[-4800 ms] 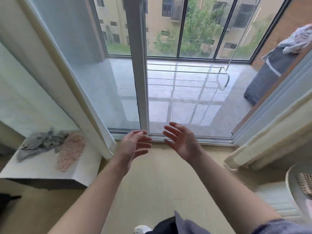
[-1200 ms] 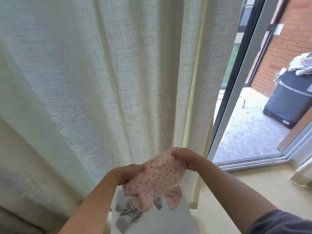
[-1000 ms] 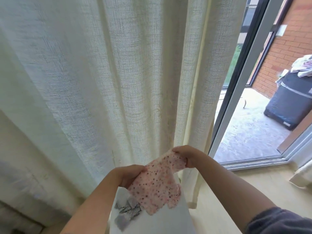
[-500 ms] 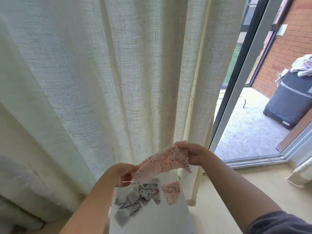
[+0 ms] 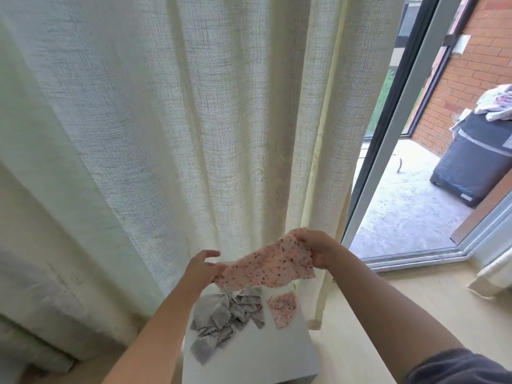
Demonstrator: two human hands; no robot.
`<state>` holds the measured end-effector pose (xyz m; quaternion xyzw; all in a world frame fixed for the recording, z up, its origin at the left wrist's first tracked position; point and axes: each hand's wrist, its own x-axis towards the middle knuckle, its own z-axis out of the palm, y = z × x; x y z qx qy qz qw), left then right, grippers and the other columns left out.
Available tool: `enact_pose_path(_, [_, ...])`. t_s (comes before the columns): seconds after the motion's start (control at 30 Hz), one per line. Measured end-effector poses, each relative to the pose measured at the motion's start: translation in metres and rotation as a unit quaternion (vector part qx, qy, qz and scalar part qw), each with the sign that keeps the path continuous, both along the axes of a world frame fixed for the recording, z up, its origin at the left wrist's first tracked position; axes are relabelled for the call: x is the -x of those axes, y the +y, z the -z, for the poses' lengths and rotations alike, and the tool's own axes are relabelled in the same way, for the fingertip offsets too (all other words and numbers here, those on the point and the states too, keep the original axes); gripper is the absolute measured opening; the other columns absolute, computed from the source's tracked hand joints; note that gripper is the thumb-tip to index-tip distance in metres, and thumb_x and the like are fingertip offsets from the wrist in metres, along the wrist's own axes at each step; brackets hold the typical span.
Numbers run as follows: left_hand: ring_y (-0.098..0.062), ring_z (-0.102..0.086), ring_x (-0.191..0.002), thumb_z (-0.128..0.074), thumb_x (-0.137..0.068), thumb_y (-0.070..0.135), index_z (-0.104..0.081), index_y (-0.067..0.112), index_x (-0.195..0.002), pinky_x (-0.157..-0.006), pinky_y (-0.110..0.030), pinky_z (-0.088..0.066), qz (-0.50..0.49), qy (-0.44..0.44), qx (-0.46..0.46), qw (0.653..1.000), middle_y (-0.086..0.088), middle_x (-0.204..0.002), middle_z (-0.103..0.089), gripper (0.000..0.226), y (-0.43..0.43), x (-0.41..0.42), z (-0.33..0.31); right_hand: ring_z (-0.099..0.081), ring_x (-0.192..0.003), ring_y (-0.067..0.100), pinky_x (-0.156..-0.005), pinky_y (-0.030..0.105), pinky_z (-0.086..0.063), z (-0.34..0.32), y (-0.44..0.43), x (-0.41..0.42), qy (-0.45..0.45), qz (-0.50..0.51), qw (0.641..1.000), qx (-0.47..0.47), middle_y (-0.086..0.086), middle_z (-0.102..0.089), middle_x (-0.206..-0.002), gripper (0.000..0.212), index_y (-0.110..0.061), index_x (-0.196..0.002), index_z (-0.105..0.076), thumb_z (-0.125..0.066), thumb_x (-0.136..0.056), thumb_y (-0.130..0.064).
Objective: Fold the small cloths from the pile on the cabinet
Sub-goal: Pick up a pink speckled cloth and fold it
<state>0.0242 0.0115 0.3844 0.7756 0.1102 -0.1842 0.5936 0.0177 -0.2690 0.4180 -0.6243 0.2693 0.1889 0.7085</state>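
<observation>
I see the left hand (image 5: 202, 268) and right hand (image 5: 318, 249) each pinching an end of a fuzzy pink speckled cloth (image 5: 267, 266), stretched between their fingers above the white cabinet (image 5: 249, 356); crumpled grey cloths (image 5: 224, 320) lie below.

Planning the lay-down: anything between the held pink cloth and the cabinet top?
The grey cloth pile and a smaller pink cloth lie on the cabinet's far part, beneath the held pink cloth. Its near part is bare.

On cabinet (image 5: 263, 356): pile (image 5: 224, 314) left, lone cloth (image 5: 282, 310) right; held cloth (image 5: 268, 267) above.
</observation>
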Motion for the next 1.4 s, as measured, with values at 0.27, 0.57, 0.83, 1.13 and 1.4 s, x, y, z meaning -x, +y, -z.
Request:
enact_pose_path(0.27, [-0.023,-0.064,-0.092,-0.065,-0.091,0.011,-0.070,0.013,-0.099,-0.082,-0.034,-0.055,0.007,-0.064,0.059,0.996,-0.008,-0.096,-0.069,0.010,0.015,-0.005,-0.017,-0.059,-0.108,0.031,-0.091,0.048,-0.053,0.001,-0.005,0.009,-0.057,0.039,0.994,0.079,0.014,-0.056,-0.118,0.059,-0.016,-0.143,-0.039,-0.068,-0.091,-0.016])
enact_pose_path(0.57, [-0.004,-0.055,-0.078,-0.069,-0.088,0.018,-0.066,0.023,-0.086,-0.067,-0.011,-0.038,0.096,-0.350,-0.210,0.908,0.008,-0.087,-0.058,0.007,0.013,-0.015,-0.043,-0.059,-0.095,0.014,-0.100,0.041,-0.049,-0.007,-0.016,0.017,-0.194,-0.201,0.857,0.432,0.001,-0.068,-0.100,0.022,-0.010,-0.105,-0.074,-0.069,-0.090,-0.025])
enact_pose_path(0.83, [0.003,-0.062,-0.068,-0.057,-0.096,0.020,-0.068,0.030,-0.085,-0.061,-0.008,-0.044,0.204,-0.373,-0.182,0.887,0.015,-0.069,-0.068,0.019,-0.011,-0.012,-0.096,-0.042,-0.131,0.007,-0.111,0.029,-0.031,-0.029,-0.004,0.018,-0.252,-0.310,0.820,0.410,-0.008,-0.049,-0.143,0.051,-0.025,-0.131,-0.056,-0.071,-0.086,-0.042])
enact_pose_path(1.13, [-0.007,-0.061,-0.063,-0.076,-0.082,0.029,-0.071,0.028,-0.091,-0.062,-0.022,-0.054,0.256,-0.357,-0.134,0.889,0.009,-0.068,-0.066,0.011,-0.032,-0.005,-0.133,-0.069,-0.081,0.013,-0.082,0.036,-0.057,-0.048,0.040,0.027,-0.381,-0.191,0.885,0.186,0.004,-0.072,-0.082,0.017,-0.004,-0.087,-0.065,-0.072,-0.088,-0.020])
enact_pose_path(1.4, [0.001,-0.055,-0.062,-0.067,-0.090,0.020,-0.063,0.019,-0.078,-0.060,-0.015,-0.046,0.258,-0.298,-0.119,0.911,0.011,-0.072,-0.063,0.013,-0.023,0.004,-0.114,-0.059,-0.064,0.020,-0.062,0.028,-0.053,-0.052,0.030,0.036,-0.354,-0.240,0.883,0.195,0.007,-0.063,-0.073,0.007,-0.014,-0.095,-0.055,-0.062,-0.093,-0.012])
